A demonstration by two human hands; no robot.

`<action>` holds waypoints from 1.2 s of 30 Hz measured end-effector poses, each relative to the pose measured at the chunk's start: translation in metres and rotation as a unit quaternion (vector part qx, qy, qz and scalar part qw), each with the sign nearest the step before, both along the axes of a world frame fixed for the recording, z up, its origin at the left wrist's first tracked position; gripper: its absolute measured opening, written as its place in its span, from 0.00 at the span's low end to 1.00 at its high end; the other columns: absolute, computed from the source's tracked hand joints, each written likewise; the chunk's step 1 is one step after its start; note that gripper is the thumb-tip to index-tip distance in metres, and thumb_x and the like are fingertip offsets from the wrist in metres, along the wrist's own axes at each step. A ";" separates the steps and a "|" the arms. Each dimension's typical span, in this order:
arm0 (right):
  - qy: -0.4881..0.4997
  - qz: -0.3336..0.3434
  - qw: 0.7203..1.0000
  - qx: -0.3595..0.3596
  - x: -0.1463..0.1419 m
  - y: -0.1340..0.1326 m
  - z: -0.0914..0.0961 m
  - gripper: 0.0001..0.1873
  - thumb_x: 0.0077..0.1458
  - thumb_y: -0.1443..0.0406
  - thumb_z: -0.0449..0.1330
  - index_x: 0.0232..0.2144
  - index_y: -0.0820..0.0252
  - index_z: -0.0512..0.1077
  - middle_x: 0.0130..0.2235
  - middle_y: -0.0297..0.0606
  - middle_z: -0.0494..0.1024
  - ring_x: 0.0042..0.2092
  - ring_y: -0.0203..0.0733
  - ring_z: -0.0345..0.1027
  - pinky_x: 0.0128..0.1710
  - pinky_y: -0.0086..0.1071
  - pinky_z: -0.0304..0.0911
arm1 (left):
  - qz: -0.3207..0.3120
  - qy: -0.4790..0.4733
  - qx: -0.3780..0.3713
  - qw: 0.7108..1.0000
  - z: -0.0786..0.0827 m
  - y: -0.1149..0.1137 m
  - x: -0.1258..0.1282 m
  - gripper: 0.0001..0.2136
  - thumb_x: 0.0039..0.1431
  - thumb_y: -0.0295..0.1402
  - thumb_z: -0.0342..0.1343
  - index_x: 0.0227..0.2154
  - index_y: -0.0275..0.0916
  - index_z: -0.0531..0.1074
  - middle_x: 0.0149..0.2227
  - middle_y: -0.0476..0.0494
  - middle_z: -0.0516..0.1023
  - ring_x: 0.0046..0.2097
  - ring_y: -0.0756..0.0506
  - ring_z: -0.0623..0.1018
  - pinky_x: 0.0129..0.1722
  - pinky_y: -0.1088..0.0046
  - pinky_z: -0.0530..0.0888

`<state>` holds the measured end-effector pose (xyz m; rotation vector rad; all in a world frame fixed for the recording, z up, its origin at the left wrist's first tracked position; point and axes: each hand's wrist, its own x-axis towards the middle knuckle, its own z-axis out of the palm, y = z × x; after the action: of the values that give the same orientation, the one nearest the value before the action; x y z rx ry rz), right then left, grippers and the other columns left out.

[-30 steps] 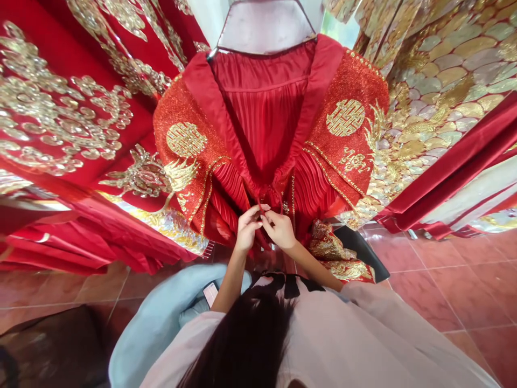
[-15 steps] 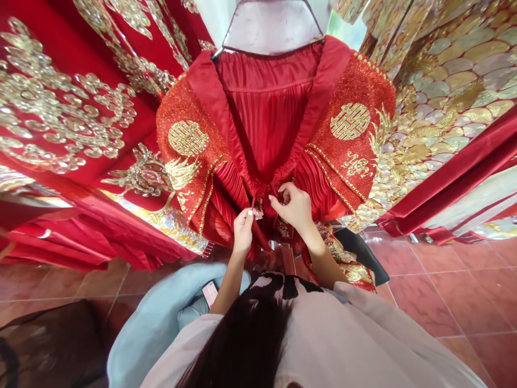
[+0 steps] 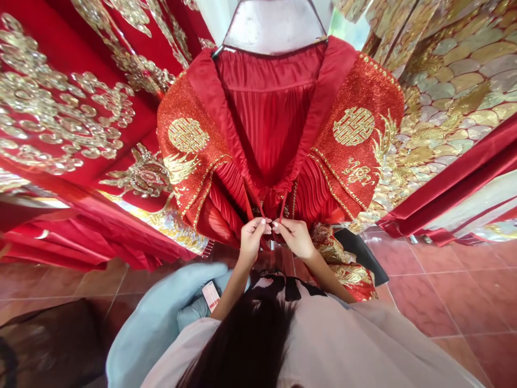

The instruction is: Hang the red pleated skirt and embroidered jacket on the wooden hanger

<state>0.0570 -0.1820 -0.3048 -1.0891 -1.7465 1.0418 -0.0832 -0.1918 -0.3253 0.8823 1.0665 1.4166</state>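
A red pleated skirt with glittering red panels and gold embroidery hangs by its waistband from a hanger. Thin red drawstrings run down from the waistband's lower middle. My left hand pinches the left drawstring. On the other side, the right drawstring is pinched in my right hand. The fingertips of both hands almost meet below the waistband, both strings drawn down towards me. The string ends are hidden by my fingers.
Red cloth with clear beads hangs at the left, and gold scale-patterned cloth at the right. A phone lies on a pale blue seat. Red-and-gold cloth lies by a black edge. Red tiles cover the floor.
My right hand has moved down from the waistband and now pinches a string. My left hand has shifted slightly right and down. The two hands are closer together.
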 end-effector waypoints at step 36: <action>0.080 -0.056 0.995 -0.003 -0.028 -0.015 0.013 0.11 0.54 0.61 0.56 0.26 0.61 0.71 0.25 0.36 0.76 0.28 0.36 0.70 0.30 0.26 0.64 | -0.003 -0.056 0.014 0.998 0.032 0.014 -0.018 0.22 0.39 0.32 0.66 0.21 0.38 0.52 0.20 0.56 0.62 0.23 0.56 0.67 0.26 0.83 0.66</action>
<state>0.0288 -0.1974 -0.2923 -1.0646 -1.5394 1.0372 -0.1012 -0.1782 -0.2929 0.8160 0.9596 1.4615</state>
